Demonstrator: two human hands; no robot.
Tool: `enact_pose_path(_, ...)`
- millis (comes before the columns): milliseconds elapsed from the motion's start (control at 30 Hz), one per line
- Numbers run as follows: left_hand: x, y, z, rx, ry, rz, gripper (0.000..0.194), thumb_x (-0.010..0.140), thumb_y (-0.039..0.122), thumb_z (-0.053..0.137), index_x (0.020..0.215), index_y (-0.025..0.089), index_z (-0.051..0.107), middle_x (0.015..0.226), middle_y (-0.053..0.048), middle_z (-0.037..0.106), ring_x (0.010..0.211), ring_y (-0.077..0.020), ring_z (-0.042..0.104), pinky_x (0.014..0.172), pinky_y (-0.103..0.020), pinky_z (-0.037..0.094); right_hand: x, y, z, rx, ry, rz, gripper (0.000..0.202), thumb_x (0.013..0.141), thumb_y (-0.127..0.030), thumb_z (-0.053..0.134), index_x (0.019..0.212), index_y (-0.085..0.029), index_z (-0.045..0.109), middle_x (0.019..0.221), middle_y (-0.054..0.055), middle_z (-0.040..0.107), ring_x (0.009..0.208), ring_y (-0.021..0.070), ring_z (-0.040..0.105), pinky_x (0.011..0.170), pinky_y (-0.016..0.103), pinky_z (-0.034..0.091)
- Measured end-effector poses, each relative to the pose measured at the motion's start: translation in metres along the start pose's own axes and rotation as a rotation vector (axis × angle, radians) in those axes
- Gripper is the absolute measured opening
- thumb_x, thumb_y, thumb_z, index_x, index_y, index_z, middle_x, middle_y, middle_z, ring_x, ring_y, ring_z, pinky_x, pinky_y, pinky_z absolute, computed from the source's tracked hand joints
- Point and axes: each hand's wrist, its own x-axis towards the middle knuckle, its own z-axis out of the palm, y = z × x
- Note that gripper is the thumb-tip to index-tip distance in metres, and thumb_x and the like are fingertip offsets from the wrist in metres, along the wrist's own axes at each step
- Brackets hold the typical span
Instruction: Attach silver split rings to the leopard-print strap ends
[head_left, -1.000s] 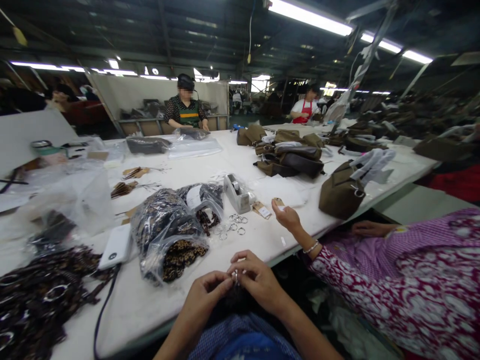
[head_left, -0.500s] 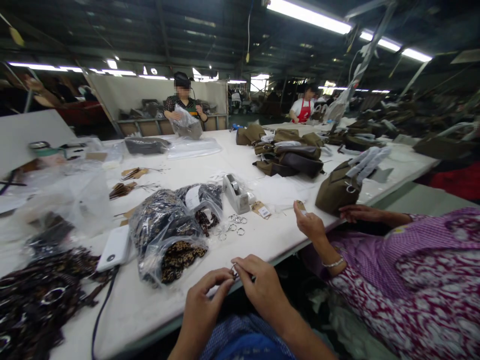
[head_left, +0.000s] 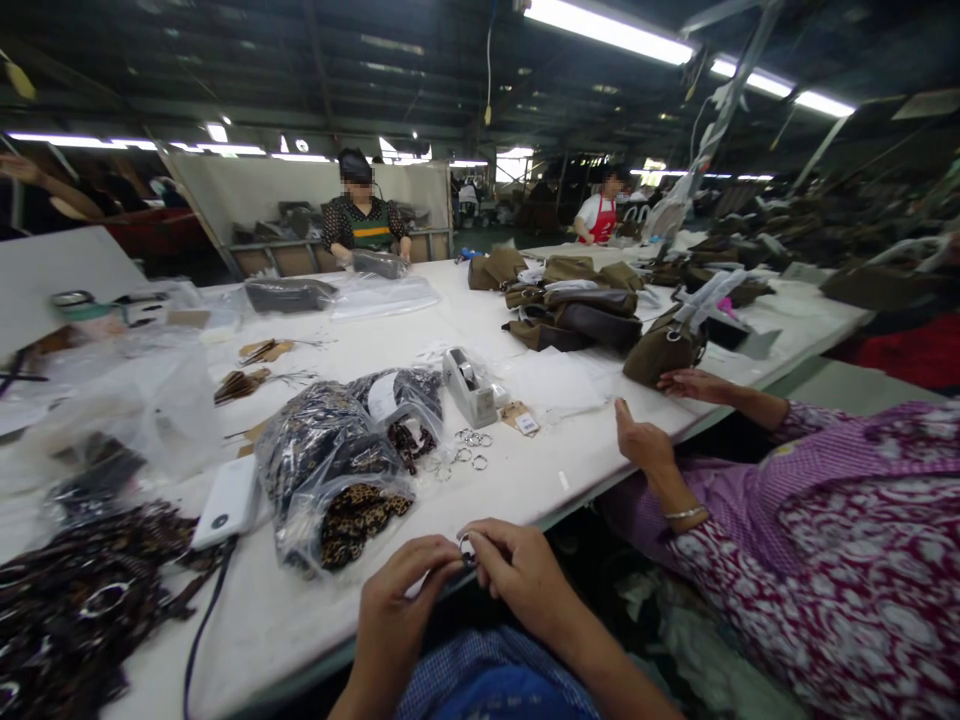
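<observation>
Near the table's front edge, my left hand (head_left: 405, 600) and my right hand (head_left: 517, 575) meet with fingertips pinched around a small metal ring (head_left: 466, 547). Something dark shows at the ring's lower side, too small to make out. Beyond my hands lie several loose metal rings (head_left: 471, 447). To their left are clear plastic bags of leopard-print fabric (head_left: 330, 470). A grey tape dispenser (head_left: 469, 387) stands behind the rings, with a tag (head_left: 520, 418) to its right.
Dark straps with rings (head_left: 90, 600) pile up at left, beside a white device (head_left: 226, 500) with a black cable. At right, a person's hands (head_left: 645, 445) are near an olive bag (head_left: 664, 348). More olive bags (head_left: 574, 295) lie farther back.
The ring between my fingers now shows more plainly. The neighbour's hands and olive bag have shifted; the tag in that person's hand is no longer visible. The person opposite has lowered the wrapped item.
</observation>
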Motion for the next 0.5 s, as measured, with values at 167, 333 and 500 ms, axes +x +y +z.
enact_pose_path(167,0.003,0.002,-0.002,-0.051,-0.022,-0.003,0.005,0.08,0.024,0.072,0.078,0.025,0.076,0.082,-0.001,0.076,0.079,-0.0172,0.071,0.077,-0.023,0.055,-0.001,-0.001,-0.002,0.088,-0.097,0.071,0.031,0.094,-0.036,0.051,0.085,-0.016,0.073,0.053,-0.004,0.053,0.042,0.0072,0.043,0.044,0.017,0.034)
enact_pose_path(333,0.01,-0.002,-0.001,-0.14,-0.093,-0.157,0.007,0.075,0.023,0.074,0.069,0.022,0.074,0.078,-0.002,0.075,0.076,-0.0178,0.07,0.075,-0.024,0.054,-0.004,0.002,-0.001,0.11,-0.141,0.093,0.032,0.094,-0.037,0.051,0.084,-0.016,0.073,0.052,-0.005,0.051,0.04,0.0062,0.041,0.042,0.016,0.032)
enact_pose_path(500,0.015,-0.004,0.004,-0.183,-0.074,-0.356,0.012,0.071,0.027,0.074,0.064,0.019,0.069,0.067,0.0,0.07,0.067,-0.0169,0.066,0.065,-0.023,0.053,-0.007,0.007,0.004,0.033,-0.066,-0.011,0.033,0.099,-0.035,0.045,0.088,-0.017,0.07,0.056,-0.004,0.055,0.046,0.0082,0.05,0.048,0.018,0.039)
